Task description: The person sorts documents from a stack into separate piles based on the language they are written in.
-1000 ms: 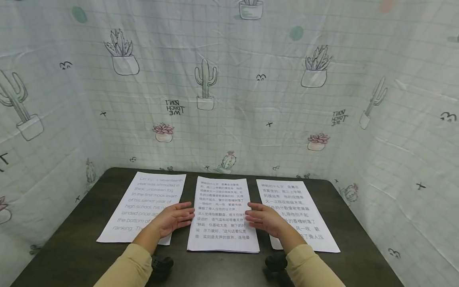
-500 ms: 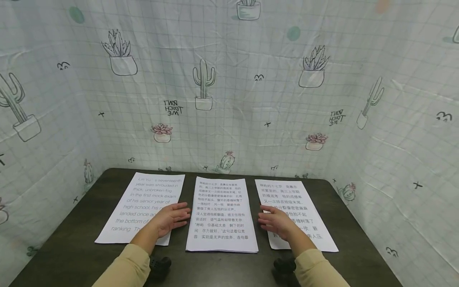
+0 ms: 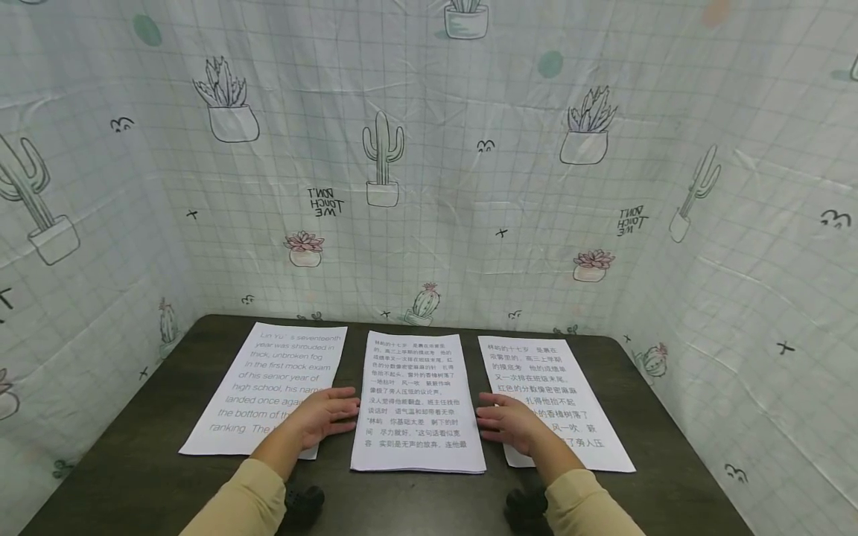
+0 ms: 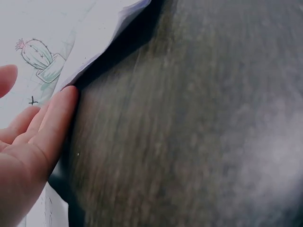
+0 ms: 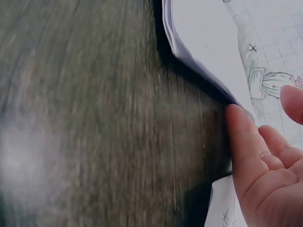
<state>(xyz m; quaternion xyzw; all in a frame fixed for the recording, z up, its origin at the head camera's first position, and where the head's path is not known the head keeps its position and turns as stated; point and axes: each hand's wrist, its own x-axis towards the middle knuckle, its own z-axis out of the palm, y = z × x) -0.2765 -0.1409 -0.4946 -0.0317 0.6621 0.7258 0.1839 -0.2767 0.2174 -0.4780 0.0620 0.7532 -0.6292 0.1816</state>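
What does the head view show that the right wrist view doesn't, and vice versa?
Only the head view shows the left hand and the English-printed pages. Only the right wrist view gives a close, side-on look at the layered edges of the middle stack. Both show the right hand, that stack, the dark table and the cactus-print cloth.

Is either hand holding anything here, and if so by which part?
Nothing is held; the left hand and right hand just touch the middle paper stack at its opposite side edges.
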